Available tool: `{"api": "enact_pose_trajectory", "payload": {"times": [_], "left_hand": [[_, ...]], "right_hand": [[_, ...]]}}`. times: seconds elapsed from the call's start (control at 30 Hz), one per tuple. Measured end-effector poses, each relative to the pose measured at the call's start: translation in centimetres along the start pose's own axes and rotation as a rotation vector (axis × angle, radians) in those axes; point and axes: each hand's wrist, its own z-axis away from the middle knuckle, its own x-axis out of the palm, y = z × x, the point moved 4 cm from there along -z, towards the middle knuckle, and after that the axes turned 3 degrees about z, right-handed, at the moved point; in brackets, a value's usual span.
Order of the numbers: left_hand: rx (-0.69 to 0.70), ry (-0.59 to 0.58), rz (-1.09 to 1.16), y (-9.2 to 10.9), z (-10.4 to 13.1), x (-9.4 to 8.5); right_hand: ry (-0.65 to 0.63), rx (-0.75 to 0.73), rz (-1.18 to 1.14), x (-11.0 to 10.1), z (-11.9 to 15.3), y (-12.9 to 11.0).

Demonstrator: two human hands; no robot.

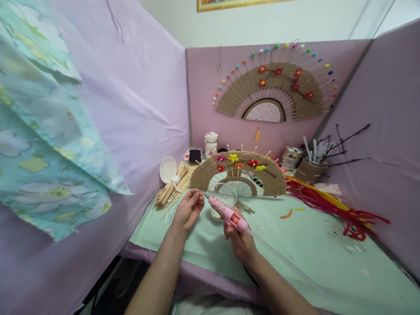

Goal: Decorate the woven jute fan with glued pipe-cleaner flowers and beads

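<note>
My right hand is wrapped round a pink hot glue gun, with a long clear glue stick trailing from its back end. The gun's nozzle points up and left, close to the fingertips of my left hand. Those fingers are pinched together; a small pale bit shows at their tips, too small to name. Behind both hands stands a twine-covered fan decorated with coloured flowers and a twig. Just behind the gun is a clear round container, partly covered by it.
Bundled sticks lie at left beside a white oval lid. Red and yellow pipe cleaners spread across the right. A holder with twigs and glue sticks stands behind them. A larger fan hangs on the back panel.
</note>
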Motion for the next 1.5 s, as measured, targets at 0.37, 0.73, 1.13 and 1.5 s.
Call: {"api": "enact_pose_trajectory", "payload": {"times": [0.37,0.73,1.13,1.5], "left_hand": [[0.031,-0.11,-0.008,0.2,0.3,0.3],[0.071,-0.182,-0.063,0.4,0.7,1.1],[0.07,-0.189,-0.096,0.4,0.8,1.2],[0.068,-0.209,-0.105,0.4,0.8,1.2]], "right_hand": [[-0.046,0.002,-0.033,0.2,0.0,-0.1],[-0.078,0.0,-0.03,0.5,-0.2,-0.6],[-0.09,0.013,-0.037,0.5,-0.1,-0.3],[-0.087,0.049,-0.026,0.5,0.1,0.1]]}}
